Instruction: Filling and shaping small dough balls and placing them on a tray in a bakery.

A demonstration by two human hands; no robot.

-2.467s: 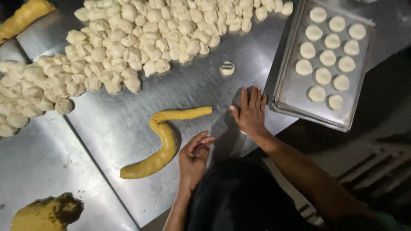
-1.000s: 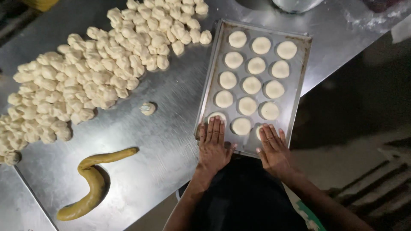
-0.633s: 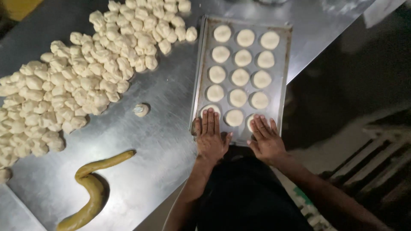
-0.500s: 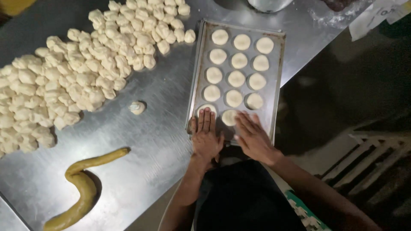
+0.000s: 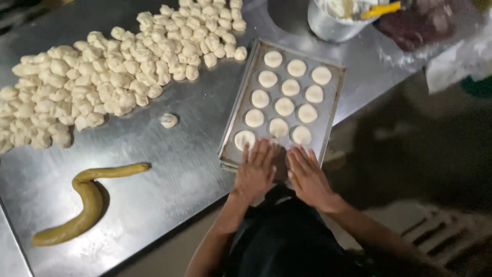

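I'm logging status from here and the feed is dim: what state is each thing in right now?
Left hand: open, flat on tray's near end.
Right hand: open, flat beside it.
Baking tray: partly filled with flattened dough discs.
Dough pieces: heaped, unflattened.
Single dough piece: lying apart.
Yellow dough rope: curved, untouched.
Metal bowl: holding a pale mix.

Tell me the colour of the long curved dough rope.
Yellowish-olive rope, clearest in the head view.

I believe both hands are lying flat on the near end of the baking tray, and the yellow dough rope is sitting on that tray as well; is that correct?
Not quite. The left hand and right hand do lie flat on the near end of the tray, but the yellow dough rope is not on it. The head view shows it lying on the steel table, well to the tray's left.
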